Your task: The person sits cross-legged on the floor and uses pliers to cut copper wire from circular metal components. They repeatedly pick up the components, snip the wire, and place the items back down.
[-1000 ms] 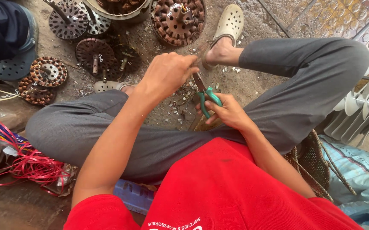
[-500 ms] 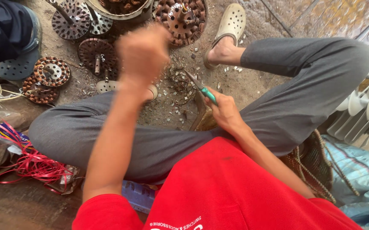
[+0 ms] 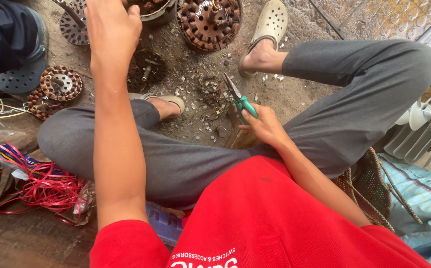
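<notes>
Since the earlier frames, our left hand (image 3: 110, 31) has left the spot beside the pliers and stretched far forward, up toward the metal bowl of motor parts (image 3: 156, 11) at the top of the view; half a second ago it was a blur in mid-swing. Its fingers (image 3: 133, 17) are loosely curled with the back of the hand toward us, and we cannot tell whether they hold anything.

Our right hand (image 3: 264, 124) sits low between our knees, fingers wrapped closed around the green handles of the pliers (image 3: 239, 99). The pliers lie above the dirt floor (image 3: 295, 94), just over a litter of wire snips (image 3: 210, 94). Their long axis runs on a diagonal, handles toward our lap at lower right, dark jaws pointing up and to the left, toward the copper-wound stator (image 3: 209, 22) beyond.

With our eyes and left arm drawn to the bowl, the pliers hang in a one-handed grip; a slackened hold could drop them point-first near our sandalled left foot (image 3: 163, 105). The reaching forearm also crosses above a dark rotor with an upright shaft (image 3: 147, 69), which could catch it on the return. Another person's dark sleeve (image 3: 1, 34) fills the top-left corner.
</notes>
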